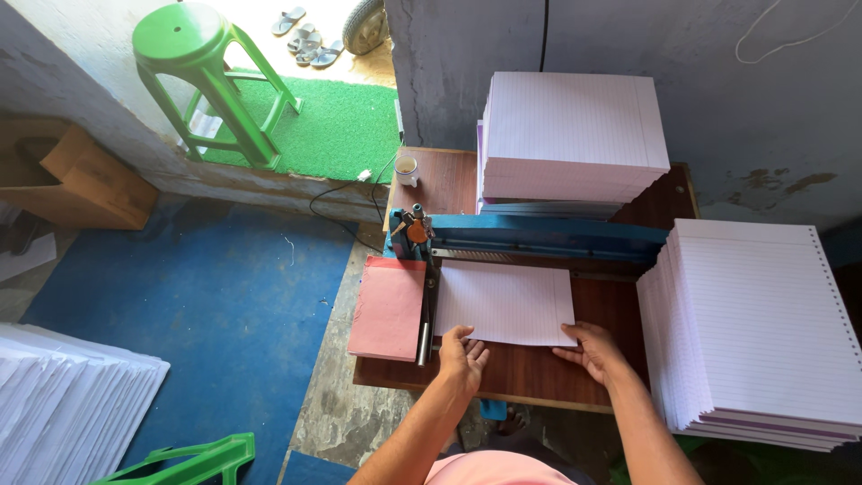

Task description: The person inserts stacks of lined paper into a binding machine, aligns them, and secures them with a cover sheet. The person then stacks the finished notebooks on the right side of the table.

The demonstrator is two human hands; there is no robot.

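Both forearms reach in from the bottom edge, palms down over the near edge of a thin batch of ruled sheets (505, 301). Left hand (461, 357) rests flat at the batch's near left corner, fingers spread and loose, not gripping. Right hand (593, 350) sits at the near right corner, fingers extended onto the paper edge, thumb out, pressing rather than pinching.

The ruled sheets are white with fine horizontal lines, lying flat on the brown table (539, 373), far edge tucked under the blue punching machine (539, 235). Squared up, no curl visible.

Pink card stack (388, 307) lies just left of the sheets, beside the machine's metal handle (423, 337). Tall ruled paper stack (570, 135) stands behind the machine. Another ruled stack with a perforated right edge (763, 332) sits to the right of the table. Cardboard box (67, 175) is far left by the wall, green stool (211, 76) near the doorway, small cup (406, 168) on the table's back left corner.
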